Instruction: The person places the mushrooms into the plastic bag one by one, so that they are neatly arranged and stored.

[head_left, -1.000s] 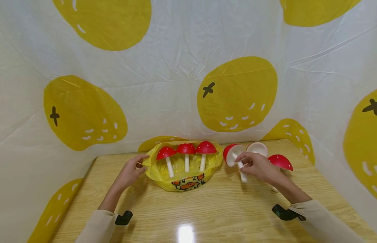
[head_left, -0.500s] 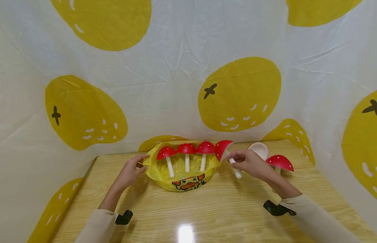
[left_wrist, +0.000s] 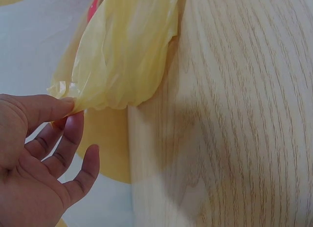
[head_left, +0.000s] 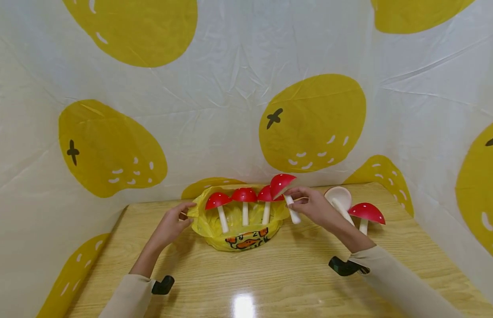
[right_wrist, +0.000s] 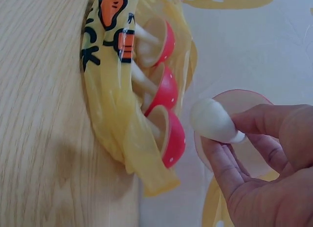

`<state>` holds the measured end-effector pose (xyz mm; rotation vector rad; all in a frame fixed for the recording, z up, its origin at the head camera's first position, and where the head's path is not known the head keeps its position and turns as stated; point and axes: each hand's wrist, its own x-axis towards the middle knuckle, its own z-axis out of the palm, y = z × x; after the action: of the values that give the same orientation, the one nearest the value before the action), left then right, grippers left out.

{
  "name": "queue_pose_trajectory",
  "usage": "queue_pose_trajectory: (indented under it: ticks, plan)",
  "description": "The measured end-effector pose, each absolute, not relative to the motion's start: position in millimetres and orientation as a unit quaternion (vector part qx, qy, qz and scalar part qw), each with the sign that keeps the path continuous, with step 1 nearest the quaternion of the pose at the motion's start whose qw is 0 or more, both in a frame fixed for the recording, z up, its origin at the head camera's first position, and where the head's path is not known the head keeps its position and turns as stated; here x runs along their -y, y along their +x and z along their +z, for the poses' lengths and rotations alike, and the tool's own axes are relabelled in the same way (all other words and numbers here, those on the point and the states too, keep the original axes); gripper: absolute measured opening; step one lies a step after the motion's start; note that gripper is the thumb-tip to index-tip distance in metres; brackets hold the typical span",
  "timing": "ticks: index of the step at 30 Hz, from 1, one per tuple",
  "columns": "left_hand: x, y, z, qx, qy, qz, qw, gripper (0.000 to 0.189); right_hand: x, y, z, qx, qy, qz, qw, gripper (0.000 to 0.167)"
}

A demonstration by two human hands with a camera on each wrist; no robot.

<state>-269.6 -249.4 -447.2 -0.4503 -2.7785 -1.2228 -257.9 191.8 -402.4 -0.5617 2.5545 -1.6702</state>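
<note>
A yellow plastic bag (head_left: 238, 243) with a printed duck face lies open on the table, and three red-capped toy mushrooms (head_left: 218, 201) with white stems lean in it. My left hand (head_left: 172, 225) pinches the bag's left edge between thumb and fingers, pulling the film taut in the left wrist view. With thumb and fingertips, my right hand (head_left: 311, 205) grips another toy mushroom (head_left: 282, 183) by its stem. Its cap is tilted and overlaps the rightmost bagged mushroom in the head view. From the right wrist, the white stem end (right_wrist: 212, 120) points toward the camera, beside the bag's opening.
Two more toy mushrooms rest on the table's right side: one shows its pale cap underside (head_left: 337, 196), the other a red cap (head_left: 367, 213). Behind the wooden table (head_left: 214, 282) hangs a white cloth (head_left: 214, 132) with yellow fruit prints.
My right hand has carried its mushroom left and slightly up, from beside the loose ones to the bag's right edge, turning the cap's red top into view. My left hand stays put.
</note>
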Motion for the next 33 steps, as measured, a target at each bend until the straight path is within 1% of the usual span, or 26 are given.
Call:
queue_pose_trajectory:
  ticks: [5,13,19,24,33]
  plan:
    - [248.9,-269.2,-447.1,0.904,-0.149,-0.399,0.036,0.045,-181.5,-263.1,-404.5,-0.808,-0.168,-0.565,0.024,0.033]
    - [247.1,-269.9,-446.9,0.903,-0.151,-0.401,0.035,0.045,-160.5,-273.4,-409.3,-0.785,-0.175,-0.593,0.035,0.037]
    - [245.7,-269.4,-445.4,0.903,-0.150,-0.400,0.036,0.045,-139.4,-278.1,-410.0,-0.784,-0.170,-0.596,0.038,0.034]
    - [245.4,-269.5,-444.1,0.904,-0.152,-0.398,0.036,0.046,-120.5,-281.1,-412.0,-0.779,-0.166,-0.603,0.045,0.036]
    - [246.0,-270.0,-444.8,0.905,-0.150,-0.397,0.034,0.045,-87.7,-286.2,-412.5,-0.790,-0.194,-0.579,0.061,0.032]
